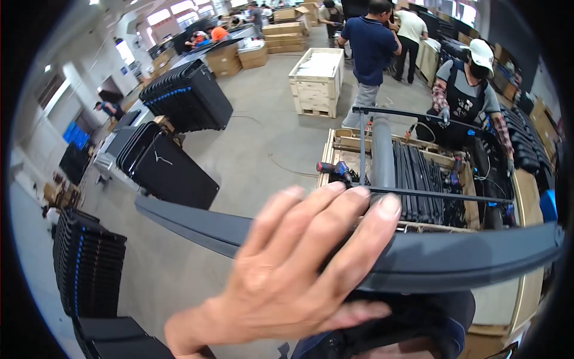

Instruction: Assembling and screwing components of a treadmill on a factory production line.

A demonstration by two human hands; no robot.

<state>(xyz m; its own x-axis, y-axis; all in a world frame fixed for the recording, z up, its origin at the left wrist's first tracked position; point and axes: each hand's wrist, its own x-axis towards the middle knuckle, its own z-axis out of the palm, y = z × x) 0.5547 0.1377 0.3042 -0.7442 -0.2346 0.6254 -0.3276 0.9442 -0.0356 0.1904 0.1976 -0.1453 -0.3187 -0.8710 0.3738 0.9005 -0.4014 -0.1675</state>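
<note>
Dark grey plastic being gripped by the left hand (299, 269): clamping a long curved panel (466, 257) close under the head camera, near its middle, probably for balancing so long a piece level. Draping four fingers (350, 221) over the upper face, slightly spread and nearly straight, while tucking the thumb underneath, so closing around the panel rather than merely resting on it. Showing only the back of the hand, with the wrist entering from the lower left. Seeing nothing of the right hand anywhere.

Carrying the panel crosswise, from the left of the view to the far right edge, hanging above the near rim of a low wooden crate (529, 197). Keeping black panels (418, 179) standing on edge inside that crate, side by side, likely for packing them tight and lifting them out one at a time. Leaving a power drill (336, 170) lying on the crate's left rim, within easy reach.

Facing a co-worker (463, 90) in a white cap and dark apron at the far side of the crate, resting a gloved hand on a thin black bar (406, 113). Stacking more black panels (89, 263) on the concrete floor (257, 149) well to the left, with a pale wooden box (317, 78) and other people standing farther back.
</note>
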